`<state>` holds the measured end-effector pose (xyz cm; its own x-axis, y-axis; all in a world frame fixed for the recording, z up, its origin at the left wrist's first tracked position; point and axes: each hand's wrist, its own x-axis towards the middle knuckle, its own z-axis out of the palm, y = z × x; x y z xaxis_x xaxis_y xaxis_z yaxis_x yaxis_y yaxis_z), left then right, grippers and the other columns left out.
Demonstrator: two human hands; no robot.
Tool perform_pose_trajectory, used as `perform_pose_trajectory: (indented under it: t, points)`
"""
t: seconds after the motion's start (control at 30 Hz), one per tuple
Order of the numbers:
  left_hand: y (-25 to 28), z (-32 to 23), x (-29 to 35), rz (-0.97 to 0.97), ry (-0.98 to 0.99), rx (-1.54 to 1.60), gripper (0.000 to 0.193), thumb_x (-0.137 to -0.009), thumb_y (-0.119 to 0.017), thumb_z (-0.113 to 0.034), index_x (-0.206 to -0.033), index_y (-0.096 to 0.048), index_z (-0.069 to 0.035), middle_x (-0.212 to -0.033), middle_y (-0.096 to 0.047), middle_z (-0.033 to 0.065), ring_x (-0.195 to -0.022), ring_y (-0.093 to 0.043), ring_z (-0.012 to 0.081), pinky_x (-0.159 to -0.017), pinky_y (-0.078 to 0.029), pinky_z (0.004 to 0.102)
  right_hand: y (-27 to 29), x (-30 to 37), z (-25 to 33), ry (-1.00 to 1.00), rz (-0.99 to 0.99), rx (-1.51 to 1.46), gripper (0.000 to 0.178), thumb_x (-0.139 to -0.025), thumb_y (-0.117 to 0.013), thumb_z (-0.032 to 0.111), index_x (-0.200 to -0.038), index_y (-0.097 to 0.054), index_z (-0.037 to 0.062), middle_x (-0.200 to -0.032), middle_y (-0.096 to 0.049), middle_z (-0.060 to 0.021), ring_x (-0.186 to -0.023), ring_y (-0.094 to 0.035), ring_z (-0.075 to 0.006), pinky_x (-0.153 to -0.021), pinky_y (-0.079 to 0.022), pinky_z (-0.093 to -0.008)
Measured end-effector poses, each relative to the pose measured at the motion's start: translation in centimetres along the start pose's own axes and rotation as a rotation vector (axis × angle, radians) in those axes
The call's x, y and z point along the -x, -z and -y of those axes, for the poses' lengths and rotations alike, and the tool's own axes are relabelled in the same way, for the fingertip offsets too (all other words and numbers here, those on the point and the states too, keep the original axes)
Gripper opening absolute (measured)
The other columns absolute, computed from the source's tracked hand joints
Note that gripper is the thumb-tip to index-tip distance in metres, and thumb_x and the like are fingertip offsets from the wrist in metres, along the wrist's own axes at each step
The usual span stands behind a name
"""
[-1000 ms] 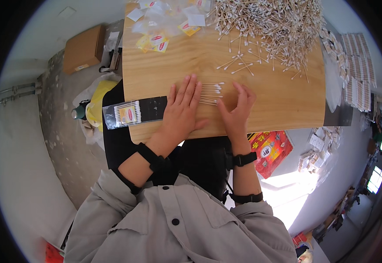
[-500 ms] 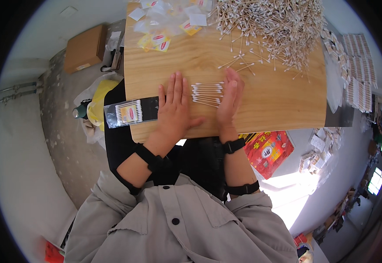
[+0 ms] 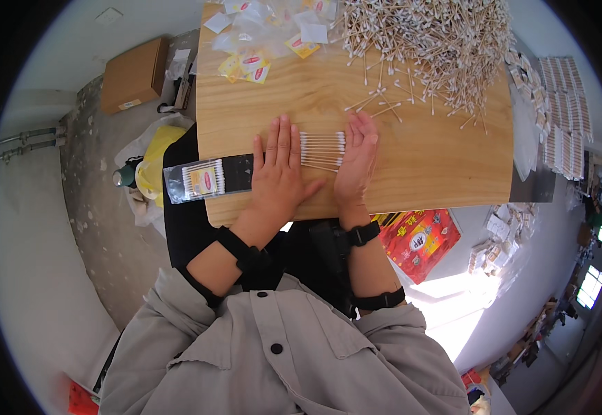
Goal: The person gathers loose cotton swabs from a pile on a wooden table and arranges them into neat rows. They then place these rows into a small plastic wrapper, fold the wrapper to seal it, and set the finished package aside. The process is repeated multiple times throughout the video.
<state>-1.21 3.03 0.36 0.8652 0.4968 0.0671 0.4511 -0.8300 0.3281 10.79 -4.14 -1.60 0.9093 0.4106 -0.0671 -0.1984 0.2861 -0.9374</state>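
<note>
Between my hands a row of cotton swabs (image 3: 322, 149) lies side by side on the wooden table, the sticks running left to right. My left hand (image 3: 279, 166) rests flat, fingers stretched, along the row's left ends and over the right end of a dark strip (image 3: 237, 173). On that strip's left part lies a clear packet of cotton swabs (image 3: 203, 180) with a yellow label. My right hand (image 3: 357, 160) stands on its edge with fingers extended, its palm side against the row's right ends. Neither hand grips anything.
A large heap of loose cotton swabs (image 3: 439, 52) covers the table's far right, with several strays at its near edge. Clear bags (image 3: 263, 31) and yellow label cards (image 3: 254, 68) lie far left. Beyond the right edge are stacked swab packs (image 3: 562, 100); a red bag (image 3: 422, 242) lies below the table.
My right hand has moved slightly left against the swab ends. The swabs, uneven before, now lie in a straighter, more even row. My left hand has barely shifted.
</note>
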Motion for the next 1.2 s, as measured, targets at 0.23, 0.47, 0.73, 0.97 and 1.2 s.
perform_pose_trajectory:
  t: [0.23, 0.47, 0.73, 0.97, 1.2]
  points:
    - [-0.7, 0.0, -0.3, -0.101, 0.024, 0.008, 0.096, -0.08, -0.07, -0.043, -0.148, -0.024, 0.007, -0.157, -0.022, 0.0234, -0.147, -0.019, 0.0367, -0.117, -0.017, 0.054, 0.2, 0.0, 1.4, 0.019, -0.001, -0.022, 0.055, -0.105, -0.029, 0.04, -0.137, -0.038, -0.0043, -0.132, -0.046, -0.0163, -0.132, -0.041, -0.0271, -0.116, -0.027, -0.0388]
    - [-0.3, -0.9, -0.8, -0.047, -0.077, 0.04, 0.092, -0.081, -0.07, -0.041, -0.149, -0.025, 0.003, -0.158, -0.023, 0.0181, -0.148, -0.021, 0.0309, -0.118, -0.018, 0.0508, 0.4, -0.3, -0.1, 0.037, 0.022, -0.006, 0.055, -0.105, -0.03, 0.038, -0.14, -0.036, -0.0041, -0.137, -0.044, -0.017, -0.136, -0.038, -0.0281, -0.117, -0.024, -0.0398]
    - [0.4, 0.2, 1.1, 0.036, -0.085, 0.012, 0.098, -0.078, -0.068, -0.051, -0.149, -0.028, 0.003, -0.158, -0.023, 0.0183, -0.149, -0.018, 0.0292, -0.12, -0.017, 0.0431, -0.8, 2.2, -0.2, 0.131, 0.18, 0.252, 0.04, -0.1, -0.047, 0.017, -0.134, -0.044, -0.0025, -0.13, -0.047, -0.0171, -0.122, -0.049, -0.0272, -0.102, -0.041, -0.0368]
    - [1.3, -0.1, 1.5, 0.047, -0.083, 0.102, 0.104, -0.075, -0.075, -0.045, -0.149, -0.023, 0.004, -0.157, -0.023, 0.0221, -0.147, -0.021, 0.0327, -0.118, -0.021, 0.0459, 2.1, -5.0, 4.2, 0.137, 0.119, 1.105, 0.043, -0.088, -0.066, 0.014, -0.125, -0.05, 0.0004, -0.11, -0.059, -0.011, -0.089, -0.063, -0.0251, -0.073, -0.052, -0.036]
    - [1.0, 0.2, 1.6, 0.08, -0.089, 0.042, 0.105, -0.075, -0.071, -0.053, -0.15, -0.023, 0.005, -0.158, -0.021, 0.0202, -0.148, -0.018, 0.0316, -0.12, -0.017, 0.0445, 0.2, -5.9, 4.0, 0.202, 0.007, 1.334, 0.051, -0.079, -0.073, 0.023, -0.121, -0.053, 0.0013, -0.096, -0.066, -0.0089, -0.084, -0.066, -0.0284, -0.073, -0.053, -0.0415]
